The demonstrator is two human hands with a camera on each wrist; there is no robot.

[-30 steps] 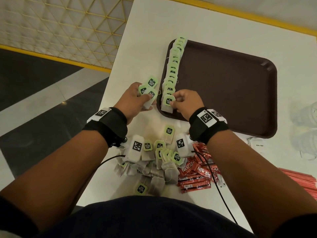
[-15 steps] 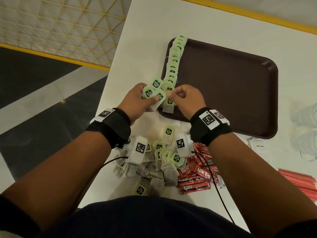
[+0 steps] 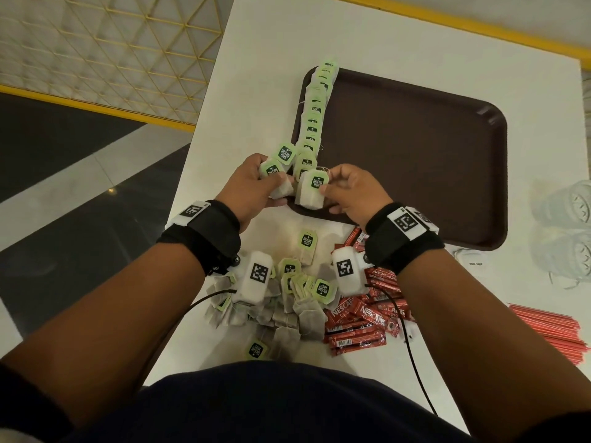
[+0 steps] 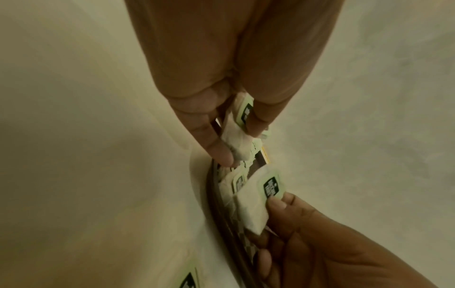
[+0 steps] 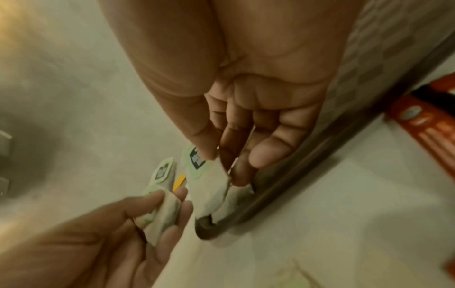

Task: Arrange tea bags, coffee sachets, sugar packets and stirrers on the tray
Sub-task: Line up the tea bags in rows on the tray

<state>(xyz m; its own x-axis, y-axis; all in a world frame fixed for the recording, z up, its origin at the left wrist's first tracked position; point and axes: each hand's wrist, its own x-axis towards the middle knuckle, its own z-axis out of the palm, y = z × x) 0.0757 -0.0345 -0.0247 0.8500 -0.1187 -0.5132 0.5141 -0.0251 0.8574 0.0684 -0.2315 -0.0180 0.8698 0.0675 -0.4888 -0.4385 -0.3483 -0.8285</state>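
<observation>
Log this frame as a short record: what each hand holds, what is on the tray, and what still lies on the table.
left hand: grips a small bunch of tea bags
right hand: pinches one tea bag at the tray's near left corner
tray: brown; one overlapping row of tea bags along its left edge, rest bare
table: white
tea bag pile: loose, near the person
coffee sachets: red, right of the pile
stirrers: red, far right

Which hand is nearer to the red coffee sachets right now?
Right. The right hand pinches a tea bag at the tray's near edge, its wrist directly above the coffee sachets. The left hand, gripping other tea bags, sits farther left.
</observation>
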